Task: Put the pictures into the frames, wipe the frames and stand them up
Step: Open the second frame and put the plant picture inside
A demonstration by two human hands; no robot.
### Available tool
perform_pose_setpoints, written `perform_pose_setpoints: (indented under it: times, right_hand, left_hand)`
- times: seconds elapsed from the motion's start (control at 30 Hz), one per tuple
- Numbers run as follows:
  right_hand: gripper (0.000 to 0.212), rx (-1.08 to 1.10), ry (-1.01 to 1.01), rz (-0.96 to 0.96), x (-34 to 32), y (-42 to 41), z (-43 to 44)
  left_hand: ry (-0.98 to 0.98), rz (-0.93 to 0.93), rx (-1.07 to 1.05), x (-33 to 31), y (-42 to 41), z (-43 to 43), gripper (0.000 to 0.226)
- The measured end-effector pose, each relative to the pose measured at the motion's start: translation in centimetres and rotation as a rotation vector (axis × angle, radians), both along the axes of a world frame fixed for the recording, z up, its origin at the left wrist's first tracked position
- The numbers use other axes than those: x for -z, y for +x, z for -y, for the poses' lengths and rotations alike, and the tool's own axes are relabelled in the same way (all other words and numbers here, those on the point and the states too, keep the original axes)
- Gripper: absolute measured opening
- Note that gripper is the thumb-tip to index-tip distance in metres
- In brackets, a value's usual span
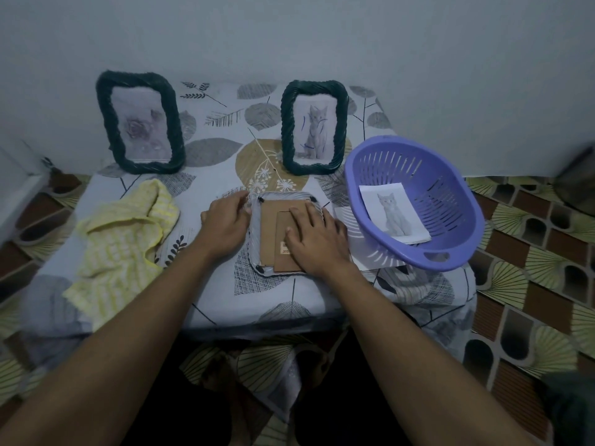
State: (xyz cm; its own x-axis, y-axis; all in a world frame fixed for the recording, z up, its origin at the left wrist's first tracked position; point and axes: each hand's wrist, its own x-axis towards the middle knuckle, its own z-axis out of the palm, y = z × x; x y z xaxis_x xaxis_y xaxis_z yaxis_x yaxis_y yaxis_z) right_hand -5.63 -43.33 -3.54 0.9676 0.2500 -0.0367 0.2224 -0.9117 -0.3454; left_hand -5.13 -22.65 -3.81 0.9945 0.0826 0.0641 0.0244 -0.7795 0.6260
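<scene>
A frame [256, 239] lies face down in the middle of the table, its brown cardboard backing [269, 230] up. My right hand [317, 239] lies flat on the backing and its stand flap. My left hand [227, 225] rests at the frame's left edge, fingertips by a black clip. Two dark green rope frames stand at the back: one with a rose picture [140, 122], one with a cat picture [315, 127]. A purple basket [450, 252] on the right holds a loose cat picture [394, 212]. A yellow cloth [124, 233] lies crumpled on the left.
The low table [289, 294] is covered by a leaf-patterned cloth and stands against a pale wall. A white sheet [344, 217] lies under the basket's edge. Patterned floor shows on both sides, and a dark object [579, 185] sits at the far right.
</scene>
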Motion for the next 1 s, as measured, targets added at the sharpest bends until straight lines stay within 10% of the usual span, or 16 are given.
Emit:
perform_pose_setpoints:
  times: [0.27, 1.0]
  right_hand:
    - [0.056, -0.015, -0.021, -0.008, -0.2, -0.1, -0.2]
    - [0.055, 0.222, 0.046, 0.046, -1.6, 0.8, -1.1]
  left_hand:
    - [0.298, -0.052, 0.112, 1.1, -4.3, 0.5, 0.084]
    - [0.298, -0.017, 0.063, 0.5, -4.5, 0.7, 0.101]
